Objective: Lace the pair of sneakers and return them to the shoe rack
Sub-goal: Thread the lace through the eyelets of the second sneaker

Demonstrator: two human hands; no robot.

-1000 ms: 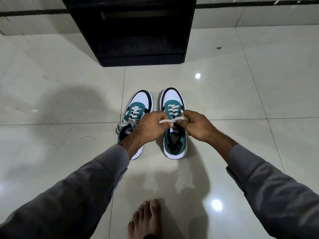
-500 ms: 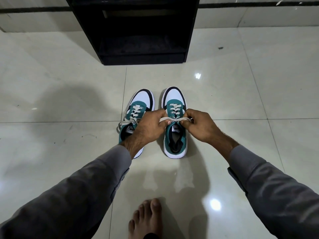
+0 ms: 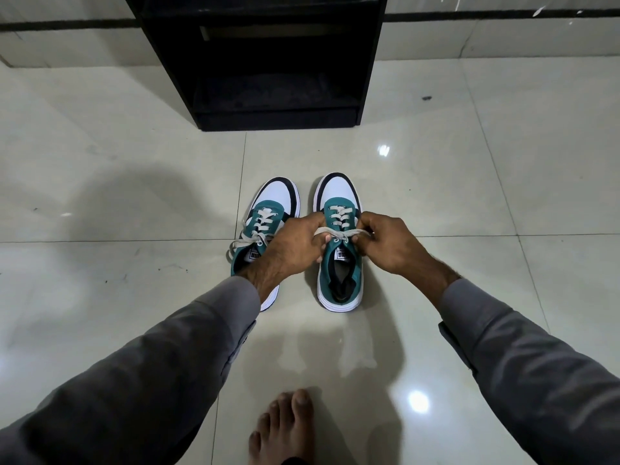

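Two teal, white and black sneakers stand side by side on the tiled floor, toes pointing away from me. The left sneaker (image 3: 268,213) is laced, its lace ends lying loose to the left. Over the right sneaker (image 3: 339,276) my left hand (image 3: 295,243) and my right hand (image 3: 389,243) each pinch one end of its cream lace (image 3: 339,233), stretched taut between them across the top eyelets. My left wrist covers part of the left sneaker's heel. The black shoe rack (image 3: 278,62) stands open beyond the sneakers.
Glossy pale floor tiles (image 3: 117,182) surround the shoes on all sides. My bare foot (image 3: 285,427) rests on the floor near the bottom edge. A wall with a dark stripe (image 3: 503,15) runs behind the rack.
Both hands have stayed on the right sneaker's lace, shifting slightly while holding it taut. The shoes have not moved on the floor; the camera has tilted a little.
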